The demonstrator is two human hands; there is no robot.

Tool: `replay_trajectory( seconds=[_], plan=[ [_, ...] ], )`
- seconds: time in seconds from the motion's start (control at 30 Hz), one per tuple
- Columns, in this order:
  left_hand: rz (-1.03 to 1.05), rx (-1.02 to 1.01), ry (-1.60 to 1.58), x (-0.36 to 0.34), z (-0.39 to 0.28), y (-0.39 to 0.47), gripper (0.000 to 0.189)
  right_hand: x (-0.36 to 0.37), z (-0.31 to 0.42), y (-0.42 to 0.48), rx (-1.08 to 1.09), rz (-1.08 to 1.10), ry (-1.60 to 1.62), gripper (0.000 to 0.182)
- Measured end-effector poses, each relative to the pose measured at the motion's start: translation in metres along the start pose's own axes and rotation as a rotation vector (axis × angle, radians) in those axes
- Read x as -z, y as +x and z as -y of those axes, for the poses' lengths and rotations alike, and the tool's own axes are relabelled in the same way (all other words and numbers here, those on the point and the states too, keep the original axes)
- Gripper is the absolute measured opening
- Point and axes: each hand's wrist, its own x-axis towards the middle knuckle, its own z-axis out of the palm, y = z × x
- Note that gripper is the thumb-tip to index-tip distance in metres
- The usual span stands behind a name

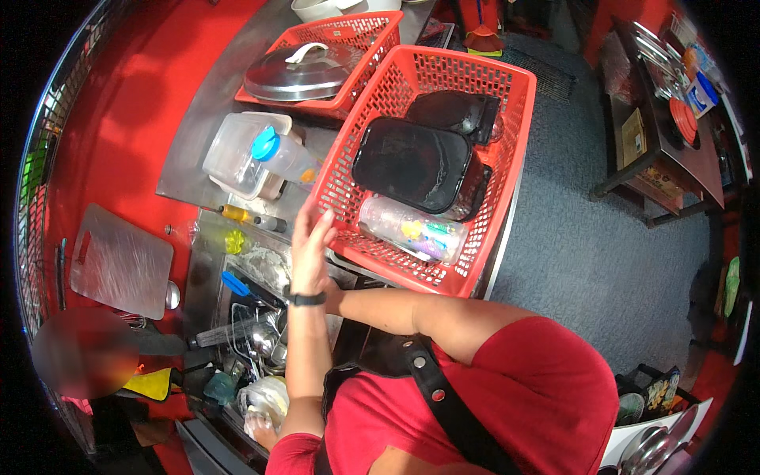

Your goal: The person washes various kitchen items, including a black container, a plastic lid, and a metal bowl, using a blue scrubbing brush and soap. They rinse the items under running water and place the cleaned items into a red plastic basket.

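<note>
My left hand (310, 249), with a black band on its wrist, is at the near left corner of a red plastic basket (409, 284). Its fingers are apart and overlap the basket's wall; contact is unclear. My right hand (333, 295) is mostly hidden behind my left wrist, so its grip does not show. Inside the basket sit a black rectangular container (412, 161), another black container (448, 111) behind it, and a clear patterned bottle (412, 228) lying on its side. A blue-capped bottle (288, 155) lies left of the basket beside clear plastic containers (234, 151).
Behind is a second red basket (380, 53) bearing a metal lid (306, 71). A sink area (267, 255) with metal utensils (267, 338) lies left. Another person's hand (261, 428) touches a soapy item (265, 399). A cutting board (124, 261) leans farther left; a table (665, 136) stands right.
</note>
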Motion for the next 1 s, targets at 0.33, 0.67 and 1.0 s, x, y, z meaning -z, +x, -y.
replay_trajectory(
  seconds=[0.33,0.67,1.0],
  plan=[
    [-0.358,-0.024,0.661,0.137,0.014,-0.096,0.069,0.009,0.016,-0.01,-0.067,0.02,-0.077,0.022],
    [-0.118,0.113,1.171,0.18,0.037,-0.157,0.076,-0.017,0.013,0.006,-0.056,0.121,-0.159,0.029],
    [-0.323,0.13,1.066,0.209,0.034,-0.236,0.076,0.027,0.067,0.016,-0.247,0.327,-0.345,0.043]
  ],
)
